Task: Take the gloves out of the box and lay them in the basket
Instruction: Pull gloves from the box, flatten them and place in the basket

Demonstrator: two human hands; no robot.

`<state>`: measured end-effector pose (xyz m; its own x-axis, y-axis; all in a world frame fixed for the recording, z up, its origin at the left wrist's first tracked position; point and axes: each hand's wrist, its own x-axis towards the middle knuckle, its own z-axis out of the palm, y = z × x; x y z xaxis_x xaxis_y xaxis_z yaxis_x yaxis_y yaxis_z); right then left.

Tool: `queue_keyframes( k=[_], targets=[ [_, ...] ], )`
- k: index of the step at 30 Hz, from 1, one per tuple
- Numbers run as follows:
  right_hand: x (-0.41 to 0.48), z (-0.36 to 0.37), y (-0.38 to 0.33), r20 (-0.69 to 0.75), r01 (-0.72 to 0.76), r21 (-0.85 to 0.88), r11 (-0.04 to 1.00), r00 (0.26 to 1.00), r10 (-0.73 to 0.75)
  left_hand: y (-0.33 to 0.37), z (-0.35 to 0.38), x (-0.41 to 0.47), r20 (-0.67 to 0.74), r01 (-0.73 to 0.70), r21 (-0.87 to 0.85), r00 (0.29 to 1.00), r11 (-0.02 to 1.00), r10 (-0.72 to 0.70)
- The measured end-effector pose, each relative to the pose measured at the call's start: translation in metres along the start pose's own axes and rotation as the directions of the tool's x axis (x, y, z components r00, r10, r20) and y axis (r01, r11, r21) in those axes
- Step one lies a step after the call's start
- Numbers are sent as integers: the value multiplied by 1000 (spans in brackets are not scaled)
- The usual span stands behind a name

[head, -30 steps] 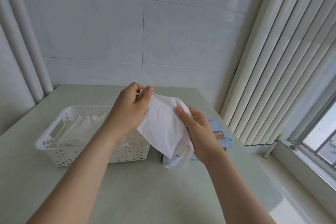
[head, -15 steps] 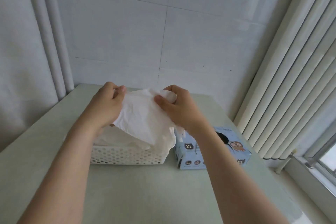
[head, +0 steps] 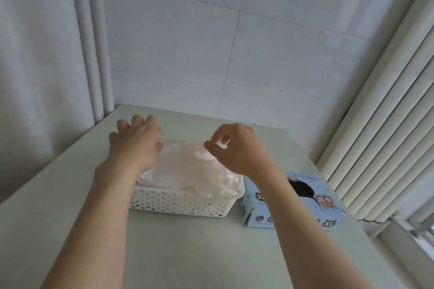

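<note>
From the head camera, looking down over the person's forearms, a pale green counter (head: 211, 256) runs up to a white tiled wall. On it stands a white perforated basket (head: 178, 204), heaped with crumpled white gloves (head: 187, 171) that rise above its rim. Some spill over the near right corner.

The left hand (head: 135, 145) is released. Its palm faces down and its fingers are spread above the far left part of the heap. The heel of the hand lies at the gloves, though I cannot tell whether it presses on them.

The right hand (head: 237, 151) hangs over the far right of the heap with its fingers curled. Thumb and forefinger are close together just at a raised fold of glove. Whether they pinch it or are clear of it I cannot tell.

Just right of the basket, nearly touching its corner, lies the light blue box (head: 328, 209). It is marked XL on its near face, and the right forearm partly covers the dark oval opening (head: 305, 191) in its top.

Pale vertical blinds (head: 387, 124) hang at the right, and a grey curtain (head: 35, 77) hangs at the left.
</note>
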<state>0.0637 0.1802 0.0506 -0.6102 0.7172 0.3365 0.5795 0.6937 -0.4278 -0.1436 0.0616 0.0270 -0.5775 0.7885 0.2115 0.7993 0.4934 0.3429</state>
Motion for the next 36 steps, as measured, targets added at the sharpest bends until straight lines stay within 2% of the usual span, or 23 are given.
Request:
queue_keyframes(
  k=[2,5,7,11,14,18,23,27,31,33,36],
  targets=[
    [-15,-12,-4,122,7,13,1000,992,-9,11,-7,-3,132,-92,-92,986,992,104],
    [-32,-16,-2,243,8,8,1000,970,-10,29,-7,-13,361,-132,-190,912,973,194],
    [-38,-12,2,258,3,8,1000,966,-5,39,-1,-17,452,-163,-152,866,975,215],
    [-43,-1,11,250,-27,39,999,968,17,45,10,-18,543,-175,-77,818,981,189],
    [-41,3,14,209,-4,-43,999,978,13,44,15,-16,589,-175,-79,786,981,187],
    [-40,0,7,186,70,-210,975,982,-30,50,15,-17,593,-206,-58,780,977,200],
    [-43,-8,4,192,97,-19,995,977,-92,66,10,-24,590,-241,-113,764,964,260],
    [-45,1,10,236,121,-250,961,970,-61,69,10,-27,615,-219,-10,768,976,179],
    [-42,14,19,207,109,-322,940,977,-42,69,12,-27,592,-195,-7,790,981,161],
    [-44,11,22,252,103,-275,956,967,-31,68,11,-27,550,-174,1,822,985,145],
    [-48,-2,24,229,72,-56,996,972,-58,73,7,-28,445,-147,11,886,989,127]
  ],
)
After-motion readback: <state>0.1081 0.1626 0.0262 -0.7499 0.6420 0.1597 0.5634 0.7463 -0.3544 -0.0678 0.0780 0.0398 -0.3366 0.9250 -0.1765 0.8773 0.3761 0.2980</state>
